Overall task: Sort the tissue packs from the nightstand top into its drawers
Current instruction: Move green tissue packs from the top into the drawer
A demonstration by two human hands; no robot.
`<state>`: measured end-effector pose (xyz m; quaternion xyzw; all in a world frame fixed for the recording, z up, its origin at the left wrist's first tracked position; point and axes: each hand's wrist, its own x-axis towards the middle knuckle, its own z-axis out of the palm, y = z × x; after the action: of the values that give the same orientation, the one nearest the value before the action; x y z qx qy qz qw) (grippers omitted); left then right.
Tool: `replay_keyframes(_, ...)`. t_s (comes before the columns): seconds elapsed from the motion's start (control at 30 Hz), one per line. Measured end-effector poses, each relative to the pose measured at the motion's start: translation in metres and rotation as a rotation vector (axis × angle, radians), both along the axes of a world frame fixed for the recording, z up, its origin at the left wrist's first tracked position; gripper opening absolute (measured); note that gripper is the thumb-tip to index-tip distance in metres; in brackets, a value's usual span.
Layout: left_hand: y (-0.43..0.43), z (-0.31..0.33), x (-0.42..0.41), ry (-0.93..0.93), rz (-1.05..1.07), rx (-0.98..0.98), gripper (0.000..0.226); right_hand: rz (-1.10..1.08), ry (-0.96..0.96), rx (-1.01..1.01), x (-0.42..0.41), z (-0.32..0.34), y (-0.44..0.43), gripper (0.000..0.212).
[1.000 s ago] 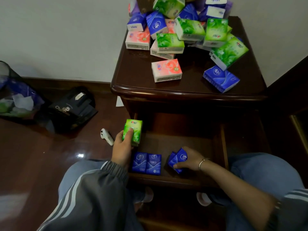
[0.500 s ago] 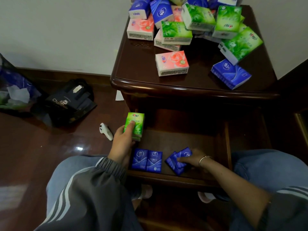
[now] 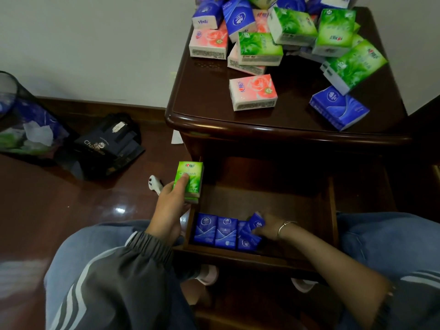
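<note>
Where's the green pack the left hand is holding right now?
In the head view the green pack is upright in the left hand, above the open drawer's left edge, beyond the blue packs.

- The right hand (image 3: pixel 267 226), which a second ago lay toward the middle of the open drawer (image 3: pixel 332 210) with small blue packs bunched in its fingers, has slid left along the drawer's front.
- The blue packs it grips (image 3: pixel 252 231) now touch the two blue packs (image 3: pixel 215 231) lying flat at the front left; earlier a gap of bare drawer floor separated them.
- One of the gripped packs now tilts up above the others, its printed face showing.
- The left hand (image 3: pixel 170 206) has raised the green pack (image 3: pixel 189 182) slightly, over the drawer's left wall.
</note>
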<state>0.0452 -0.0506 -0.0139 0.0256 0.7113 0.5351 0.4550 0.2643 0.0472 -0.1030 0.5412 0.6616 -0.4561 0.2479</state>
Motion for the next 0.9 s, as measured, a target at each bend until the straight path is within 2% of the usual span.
replay_keyframes(0.07,0.000,0.001,0.001,-0.001,-0.006,0.000,0.029,0.056,0.032,0.078,-0.001,-0.001,0.002,0.057)
replay_keyframes(0.17,0.001,0.003,0.003,0.020,-0.027,-0.004,0.034,0.010,0.146,0.159,-0.002,-0.007,0.001,0.043)
replay_keyframes(0.33,0.002,0.007,0.007,0.019,-0.043,-0.016,0.039,0.020,0.276,0.195,-0.004,-0.013,-0.004,0.061)
replay_keyframes(0.5,0.002,0.010,0.008,0.003,-0.056,-0.033,0.041,0.201,0.260,0.071,-0.004,-0.014,-0.009,0.054)
replay_keyframes(0.63,0.004,0.011,0.013,-0.008,-0.083,-0.040,0.041,0.369,0.144,0.108,-0.002,-0.010,-0.012,0.062)
replay_keyframes(0.7,0.004,0.010,0.015,-0.014,-0.105,-0.040,0.041,0.388,0.098,0.177,-0.004,-0.005,-0.013,0.056)
replay_keyframes(0.73,0.004,0.011,0.016,-0.019,-0.115,-0.038,0.040,0.290,0.136,0.228,-0.007,0.001,-0.013,0.049)
replay_keyframes(0.8,0.004,0.012,0.019,-0.042,-0.152,-0.026,0.036,-0.125,0.342,0.272,-0.019,0.023,-0.011,0.043)
replay_keyframes(0.87,0.003,0.011,0.023,-0.069,-0.234,-0.010,0.028,-0.471,0.598,0.056,-0.034,0.046,-0.004,0.041)
replay_keyframes(0.9,0.003,0.010,0.025,-0.088,-0.287,0.000,0.025,-0.527,0.673,-0.092,-0.039,0.055,-0.001,0.037)
